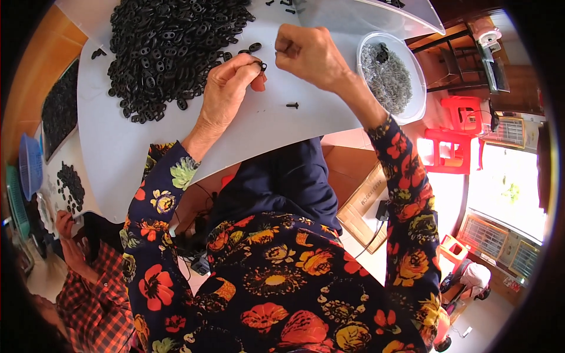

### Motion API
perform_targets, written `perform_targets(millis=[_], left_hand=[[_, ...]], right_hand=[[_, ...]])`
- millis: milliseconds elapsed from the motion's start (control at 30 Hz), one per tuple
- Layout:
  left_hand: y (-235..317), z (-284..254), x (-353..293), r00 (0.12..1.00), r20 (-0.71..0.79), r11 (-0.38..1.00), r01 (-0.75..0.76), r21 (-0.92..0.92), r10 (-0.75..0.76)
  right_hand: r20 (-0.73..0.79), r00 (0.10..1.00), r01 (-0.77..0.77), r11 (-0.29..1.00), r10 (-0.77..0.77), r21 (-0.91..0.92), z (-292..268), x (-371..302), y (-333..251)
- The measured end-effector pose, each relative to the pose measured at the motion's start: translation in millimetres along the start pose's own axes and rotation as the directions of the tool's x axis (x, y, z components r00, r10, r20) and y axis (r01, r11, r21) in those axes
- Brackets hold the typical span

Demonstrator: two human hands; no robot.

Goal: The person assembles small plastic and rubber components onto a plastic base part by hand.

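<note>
My left hand [226, 88] is closed, pinching a small black plastic piece with a hole [263, 66] between thumb and fingers. To its right, my right hand [313, 56] is raised with the fingers curled together. Whatever its fingertips hold, if anything, is hidden. A large heap of black oval two-hole pieces [168, 56] lies beyond my left hand, with a loose black oval piece [255, 46] near my fingers. On the pale tabletop [247, 126], a short black pin-like piece [292, 106] lies below my right hand.
A clear round tub [421, 97] of small shiny, spring-like pieces [388, 82] stands by my right wrist. Transparent walls [382, 16] border the far side. A co-worker in a checked shirt [103, 294] sits at left near a blue basket [30, 166]. Red stools [450, 150] stand right.
</note>
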State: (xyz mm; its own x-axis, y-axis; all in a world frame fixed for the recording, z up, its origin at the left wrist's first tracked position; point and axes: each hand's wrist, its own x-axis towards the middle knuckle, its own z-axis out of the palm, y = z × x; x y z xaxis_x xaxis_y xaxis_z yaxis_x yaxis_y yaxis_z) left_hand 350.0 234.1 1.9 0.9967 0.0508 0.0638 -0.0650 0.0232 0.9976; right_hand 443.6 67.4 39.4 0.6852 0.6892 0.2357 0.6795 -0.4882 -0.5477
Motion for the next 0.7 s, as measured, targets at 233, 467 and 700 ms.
perform_targets(millis=[233, 467, 700], left_hand=[[2.5, 4.3, 0.1, 1.000, -0.022, 1.000, -0.014, 0.015, 0.014], [0.7, 4.5, 1.3, 0.999, 0.001, 0.997, -0.034, 0.073, 0.034], [-4.6, 3.0, 1.3, 0.999, 0.021, 0.997, -0.033, 0.071, 0.032]], right_hand=[[0.064, 0.942, -0.309, 0.774, 0.330, 0.552, 22.1, -32.8, 4.4], [0.070, 0.963, -0.212, 0.578, 0.259, 0.788, 20.2, -27.3, 6.3], [0.050, 0.987, -0.122, 0.520, 0.149, 0.846, 24.9, -20.0, 7.9]])
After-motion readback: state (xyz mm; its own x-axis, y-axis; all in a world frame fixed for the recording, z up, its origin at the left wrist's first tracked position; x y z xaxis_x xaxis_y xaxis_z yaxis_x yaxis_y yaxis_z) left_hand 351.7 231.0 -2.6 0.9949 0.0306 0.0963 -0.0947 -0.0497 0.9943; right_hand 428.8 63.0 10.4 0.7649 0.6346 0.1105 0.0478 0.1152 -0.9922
